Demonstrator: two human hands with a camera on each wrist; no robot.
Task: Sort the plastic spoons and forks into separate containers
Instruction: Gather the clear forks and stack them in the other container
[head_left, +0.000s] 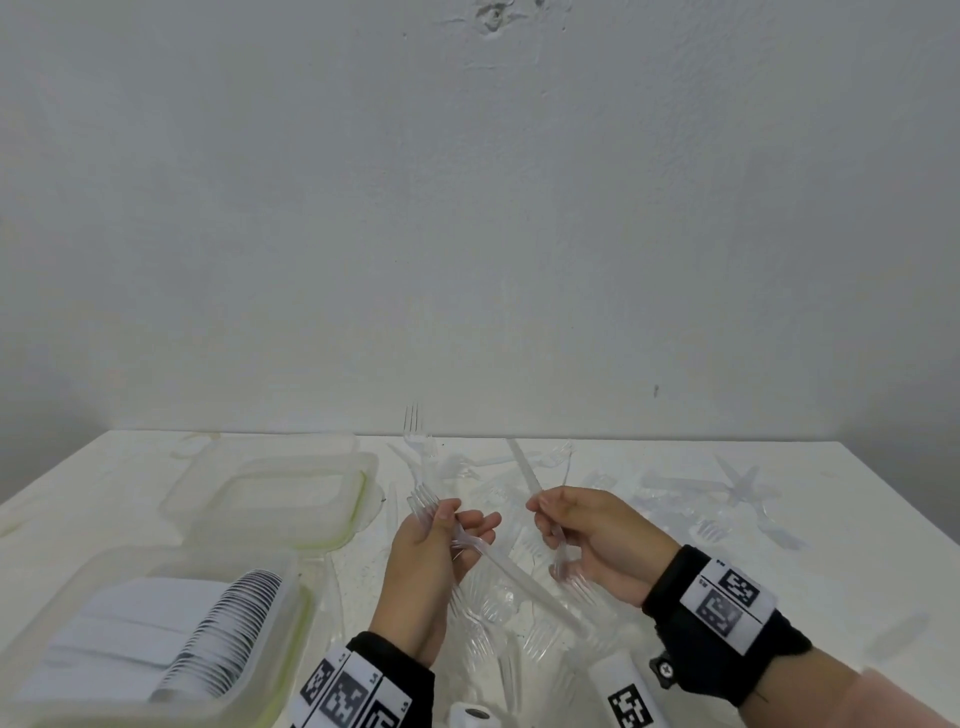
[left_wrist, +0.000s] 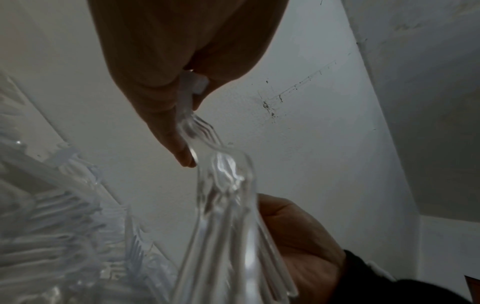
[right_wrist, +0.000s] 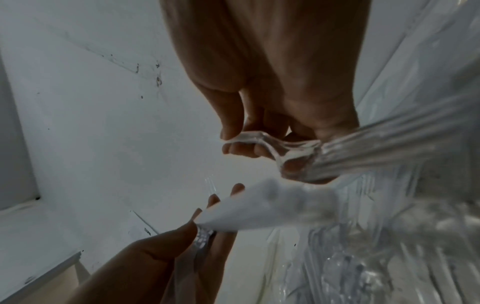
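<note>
Head view: both hands raised just above a white table (head_left: 130, 467), close together, each gripping clear plastic cutlery. Left hand (head_left: 436, 566), thumb and fingers curled round a small bundle of clear plastic forks (head_left: 423, 506), tines poking up and away past the fingertips, handles slanting down toward the right wrist. Right hand (head_left: 597, 535), fingers closed on a single clear plastic fork (head_left: 558, 551), tines hanging down near the palm, plus a longer clear piece sticking up past the knuckles; knife or handle, cannot tell.

Only from the head: a loose scatter of clear plastic cutlery (head_left: 727, 493) spread over the table beyond and to the right of the hands, more heaped directly beneath them. Left of the hands, a shallow clear rectangular container with a green seal (head_left: 353, 519), looking empty. Nearer the body on the left, a clear rectangular tub (head_left: 291, 587) packed with a row of white pieces with dark edges; too blurred to identify.

Left wrist view, unseen from above: forks (left_wrist: 223, 205) running up close past the lens from the left palm (left_wrist: 298, 236), right hand (left_wrist: 161, 92) opposite, tines peeking below its fingers.

Right wrist view: right fingers (right_wrist: 228, 123) pinching the fork neck (right_wrist: 259, 137), left hand (right_wrist: 155, 257) below, a blurred white strip crossing between them.
</note>
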